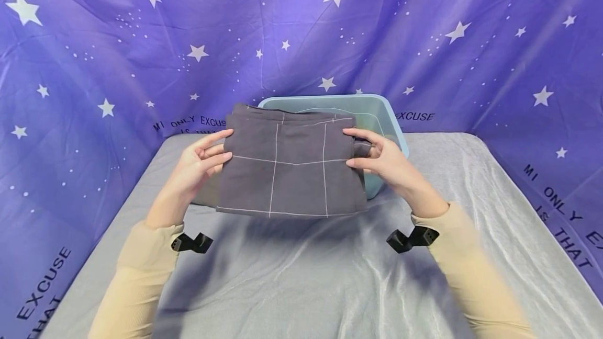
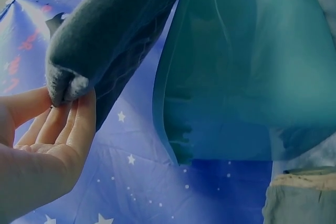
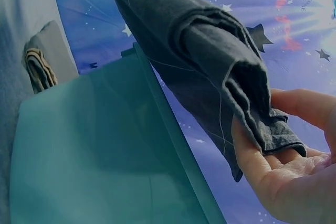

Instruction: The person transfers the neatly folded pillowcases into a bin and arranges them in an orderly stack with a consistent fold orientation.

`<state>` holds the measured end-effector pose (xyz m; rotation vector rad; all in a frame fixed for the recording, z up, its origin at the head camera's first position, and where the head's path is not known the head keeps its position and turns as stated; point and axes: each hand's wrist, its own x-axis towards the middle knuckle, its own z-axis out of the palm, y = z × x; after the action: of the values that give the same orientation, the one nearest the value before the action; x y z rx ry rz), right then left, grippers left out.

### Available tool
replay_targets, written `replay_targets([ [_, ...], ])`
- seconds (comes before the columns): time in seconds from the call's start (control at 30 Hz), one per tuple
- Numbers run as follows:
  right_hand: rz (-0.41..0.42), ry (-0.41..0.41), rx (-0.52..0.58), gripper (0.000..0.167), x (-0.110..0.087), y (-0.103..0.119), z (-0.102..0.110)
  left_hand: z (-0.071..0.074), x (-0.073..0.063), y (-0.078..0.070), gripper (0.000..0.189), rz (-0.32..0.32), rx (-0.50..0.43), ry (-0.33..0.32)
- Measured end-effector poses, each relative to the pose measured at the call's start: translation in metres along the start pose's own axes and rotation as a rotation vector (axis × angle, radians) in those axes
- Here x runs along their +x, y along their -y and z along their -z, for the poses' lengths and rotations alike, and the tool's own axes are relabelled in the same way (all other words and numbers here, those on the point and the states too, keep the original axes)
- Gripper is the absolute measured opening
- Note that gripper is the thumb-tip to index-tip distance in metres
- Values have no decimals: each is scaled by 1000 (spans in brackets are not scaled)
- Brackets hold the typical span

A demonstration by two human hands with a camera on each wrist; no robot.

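Observation:
A folded dark grey cloth (image 1: 297, 171) with thin white grid lines hangs upright between my two hands, raised over the table. My left hand (image 1: 190, 169) pinches its left edge between thumb and fingers. At the opposite edge, my right hand (image 1: 383, 161) pinches the cloth the same way. Several stacked layers show at the fold (image 3: 247, 93) in the right wrist view. Behind the cloth stands a blue-green plastic bin (image 1: 393, 119), its left and front parts largely hidden.
A second folded cloth, greyish olive (image 1: 204, 192), lies on the table left of the bin, mostly covered by the held one. Pale grey velvety fabric (image 1: 301, 286) covers the table. Purple star-printed curtains (image 1: 264, 25) close off the back and both sides.

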<state>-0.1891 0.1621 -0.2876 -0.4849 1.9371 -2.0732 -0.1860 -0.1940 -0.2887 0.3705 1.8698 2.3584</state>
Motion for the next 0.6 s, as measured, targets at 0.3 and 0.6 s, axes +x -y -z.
replay_targets([
  [0.3, -10, -11, 13, 59, -1, 7, 11, -9, 12, 0, 44, 23, 15, 4],
  [0.6, -21, -55, 30, 58, -1, 16, 24, -20, 27, -1, 46, 16, -32, 43],
])
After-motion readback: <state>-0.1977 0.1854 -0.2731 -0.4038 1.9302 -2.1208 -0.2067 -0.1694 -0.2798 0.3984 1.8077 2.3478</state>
